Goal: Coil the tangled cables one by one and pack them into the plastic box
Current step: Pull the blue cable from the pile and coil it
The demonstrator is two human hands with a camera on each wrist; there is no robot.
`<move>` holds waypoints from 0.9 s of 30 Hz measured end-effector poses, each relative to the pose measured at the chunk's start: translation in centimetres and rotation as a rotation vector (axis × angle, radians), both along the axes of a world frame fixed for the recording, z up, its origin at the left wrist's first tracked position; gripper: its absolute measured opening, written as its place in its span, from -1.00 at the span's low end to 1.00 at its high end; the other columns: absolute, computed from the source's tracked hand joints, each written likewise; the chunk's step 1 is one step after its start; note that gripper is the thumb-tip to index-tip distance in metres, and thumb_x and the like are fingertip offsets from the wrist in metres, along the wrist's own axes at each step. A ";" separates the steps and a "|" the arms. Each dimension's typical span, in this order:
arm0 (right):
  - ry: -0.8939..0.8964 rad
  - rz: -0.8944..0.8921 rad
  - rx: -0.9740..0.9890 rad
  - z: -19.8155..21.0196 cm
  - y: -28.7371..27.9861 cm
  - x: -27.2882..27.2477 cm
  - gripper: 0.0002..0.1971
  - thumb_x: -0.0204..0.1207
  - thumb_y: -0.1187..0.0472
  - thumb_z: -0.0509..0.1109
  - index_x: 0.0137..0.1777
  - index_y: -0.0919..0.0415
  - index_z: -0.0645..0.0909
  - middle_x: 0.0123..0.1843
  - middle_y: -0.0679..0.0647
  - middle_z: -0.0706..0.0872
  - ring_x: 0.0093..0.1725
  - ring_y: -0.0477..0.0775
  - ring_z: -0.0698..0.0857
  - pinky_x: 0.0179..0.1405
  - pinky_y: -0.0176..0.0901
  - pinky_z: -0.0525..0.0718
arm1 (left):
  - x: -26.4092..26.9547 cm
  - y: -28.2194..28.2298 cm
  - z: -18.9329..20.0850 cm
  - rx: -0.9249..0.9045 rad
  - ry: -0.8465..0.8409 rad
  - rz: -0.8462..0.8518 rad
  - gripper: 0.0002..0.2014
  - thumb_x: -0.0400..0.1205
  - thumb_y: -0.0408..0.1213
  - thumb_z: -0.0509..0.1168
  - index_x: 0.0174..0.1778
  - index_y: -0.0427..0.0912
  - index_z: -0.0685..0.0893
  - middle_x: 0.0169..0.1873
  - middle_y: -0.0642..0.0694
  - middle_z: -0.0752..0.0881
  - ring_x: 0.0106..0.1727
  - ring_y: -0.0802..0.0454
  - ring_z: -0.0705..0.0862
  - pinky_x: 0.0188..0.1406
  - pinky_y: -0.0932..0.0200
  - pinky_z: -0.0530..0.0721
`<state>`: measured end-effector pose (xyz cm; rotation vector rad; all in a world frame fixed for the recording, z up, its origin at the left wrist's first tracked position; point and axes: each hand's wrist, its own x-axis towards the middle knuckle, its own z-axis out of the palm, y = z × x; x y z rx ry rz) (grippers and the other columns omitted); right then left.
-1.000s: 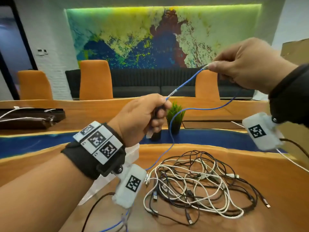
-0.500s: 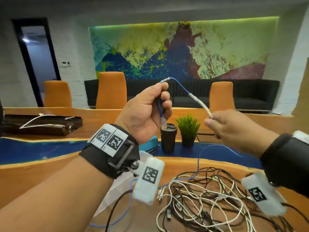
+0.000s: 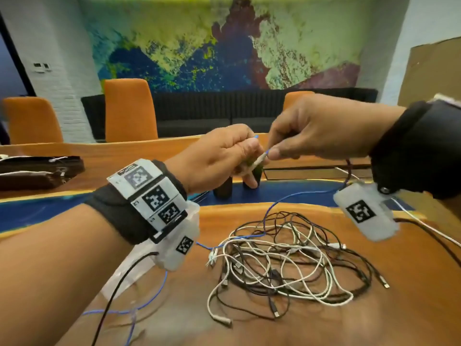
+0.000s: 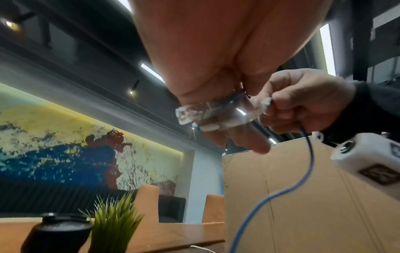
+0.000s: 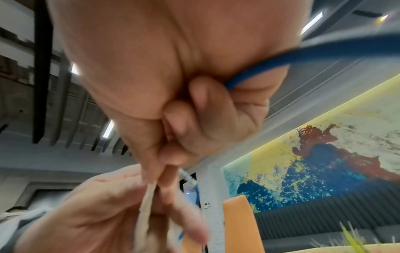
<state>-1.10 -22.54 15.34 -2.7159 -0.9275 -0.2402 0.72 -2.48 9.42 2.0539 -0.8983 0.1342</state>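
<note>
Both hands meet in mid-air above the bench [image 3: 411,283]. The left hand [image 3: 219,156] curls round the clear plug end of the blue cable [image 4: 303,186]; the plug points left in the left wrist view. The right hand [image 3: 321,128] pinches the cable just beside that grip. From there the cable drops to the tangled cables [image 3: 287,258] below both hands.

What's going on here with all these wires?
A person is tidying cables. Both hands, the left hand and the right hand, are raised and pinch a thin blue cable between them, apparently coiling it. The other black and white cables lie in a tangled heap on the wooden table.
</note>
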 end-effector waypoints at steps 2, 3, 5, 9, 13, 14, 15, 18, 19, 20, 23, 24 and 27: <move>-0.076 -0.015 0.084 0.4 -0.7 0.7 -0.92 0.45 0.02 0.55 -0.18 -0.02 0.78 -0.35 -0.08 0.73 -0.35 -0.20 0.63 -0.25 -0.23 0.60 | -0.1 -0.1 -0.4 -0.026 0.084 -0.056 -0.71 0.81 -0.20 0.12 0.07 -0.39 0.58 -0.12 -0.18 0.83 -0.29 -0.19 0.74 -0.23 -0.04 0.65; -0.130 -0.018 0.125 0.5 -0.9 1.0 -0.93 0.45 0.05 0.56 -0.18 0.00 0.78 -0.33 -0.07 0.74 -0.34 -0.21 0.63 -0.25 -0.26 0.60 | 0.0 0.0 -0.6 -0.059 0.153 -0.072 -0.68 0.77 -0.16 0.13 0.07 -0.39 0.60 -0.13 -0.23 0.81 -0.35 -0.15 0.65 -0.29 -0.02 0.57; -0.219 -0.024 0.286 0.6 -1.3 1.7 -0.93 0.49 0.12 0.55 -0.16 0.09 0.78 -0.35 -0.07 0.72 -0.40 -0.24 0.60 -0.34 -0.37 0.55 | -0.1 0.0 -0.8 -0.137 0.301 -0.111 -0.71 0.71 -0.14 0.15 0.05 -0.29 0.64 -0.27 -0.18 0.73 -0.43 0.00 0.51 -0.37 -0.01 0.27; -0.188 -0.134 0.745 -1.1 -2.1 4.4 -0.88 0.59 0.20 0.46 -0.07 0.24 0.78 -0.43 0.00 0.57 -0.54 -0.17 0.47 -0.57 -0.31 0.45 | -0.7 0.3 0.6 -0.481 0.627 -0.296 -0.73 0.81 -0.22 0.02 -0.11 -0.16 0.57 -0.43 0.01 0.51 -0.55 0.17 0.35 -0.28 0.09 0.43; 0.122 -0.134 0.647 -5.8 -0.4 5.2 -0.83 0.69 0.21 0.32 -0.02 0.18 0.74 -0.39 0.04 0.57 -0.56 -0.16 0.44 -0.63 -0.35 0.39 | -0.3 0.2 3.4 -0.901 0.802 -0.403 -0.72 0.79 -0.15 0.02 -0.17 -0.07 0.54 -0.41 0.09 0.49 -0.58 0.20 0.28 -0.37 0.29 0.54; 0.158 -0.086 0.538 -6.6 0.4 4.7 -0.83 0.70 0.23 0.30 0.01 0.16 0.74 -0.38 0.02 0.59 -0.54 -0.21 0.47 -0.56 -0.37 0.44 | 0.1 0.0 3.7 -0.950 0.773 -0.351 -0.72 0.80 -0.15 0.02 -0.16 -0.08 0.54 -0.38 0.08 0.55 -0.60 0.19 0.28 -0.40 0.30 0.52; 0.187 -0.033 0.425 -7.0 1.1 4.0 -0.84 0.70 0.22 0.31 0.05 0.12 0.74 -0.36 -0.02 0.61 -0.50 -0.22 0.51 -0.48 -0.35 0.50 | 0.4 -0.3 3.9 -0.972 0.719 -0.270 -0.71 0.81 -0.15 0.02 -0.14 -0.09 0.55 -0.34 0.03 0.64 -0.61 0.19 0.28 -0.44 0.30 0.51; 0.254 0.061 0.098 -5.9 2.3 1.2 -0.84 0.66 0.15 0.36 0.19 0.03 0.68 -0.27 -0.04 0.69 -0.32 -0.15 0.65 -0.30 -0.34 0.59 | 1.4 -1.1 3.5 -0.888 0.444 0.015 -0.75 0.84 -0.17 0.01 -0.03 -0.17 0.53 -0.04 -0.19 0.84 -0.60 0.16 0.39 -0.45 0.22 0.59; 0.249 0.076 0.018 -5.3 2.5 0.5 -0.83 0.65 0.13 0.37 0.20 0.03 0.67 -0.24 -0.04 0.70 -0.25 -0.12 0.67 -0.24 -0.36 0.59 | 1.6 -1.2 3.1 -0.805 0.332 0.084 -0.76 0.85 -0.19 0.01 0.00 -0.19 0.51 0.07 -0.25 0.83 -0.58 0.13 0.50 -0.41 0.17 0.64; 0.225 0.083 -0.043 -4.6 2.5 -0.1 -0.83 0.64 0.11 0.38 0.18 0.03 0.68 -0.23 -0.04 0.70 -0.20 -0.12 0.67 -0.20 -0.37 0.58 | 1.7 -1.2 2.8 -0.696 0.221 0.135 -0.76 0.85 -0.21 0.01 0.00 -0.21 0.51 0.15 -0.32 0.80 -0.52 0.06 0.64 -0.35 0.08 0.69; 0.056 0.081 -0.115 -2.8 2.1 -0.4 -0.92 0.61 0.08 0.40 -0.01 0.03 0.71 -0.25 -0.04 0.70 -0.25 -0.12 0.64 -0.25 -0.29 0.58 | 1.9 -0.7 2.1 -0.281 -0.069 0.197 -0.76 0.85 -0.25 0.04 -0.08 -0.24 0.50 0.21 -0.34 0.74 -0.30 -0.09 0.84 -0.20 -0.03 0.76; 0.001 0.072 -0.077 -2.2 1.7 -0.2 -0.91 0.61 0.09 0.40 -0.06 0.04 0.72 -0.29 -0.05 0.69 -0.31 -0.15 0.63 -0.31 -0.32 0.55 | 1.9 -0.5 2.0 -0.155 -0.125 0.200 -0.75 0.84 -0.25 0.05 -0.08 -0.28 0.50 0.16 -0.27 0.76 -0.31 -0.07 0.83 -0.23 0.02 0.75; -0.089 0.032 0.246 -0.3 0.3 0.9 -0.89 0.63 0.20 0.40 -0.09 0.15 0.74 -0.42 -0.05 0.63 -0.53 -0.23 0.58 -0.53 -0.44 0.48 | 1.8 0.0 1.6 -0.053 -0.041 0.134 -0.73 0.84 -0.27 0.04 0.03 -0.41 0.52 -0.12 -0.26 0.81 -0.51 -0.09 0.68 -0.43 0.02 0.63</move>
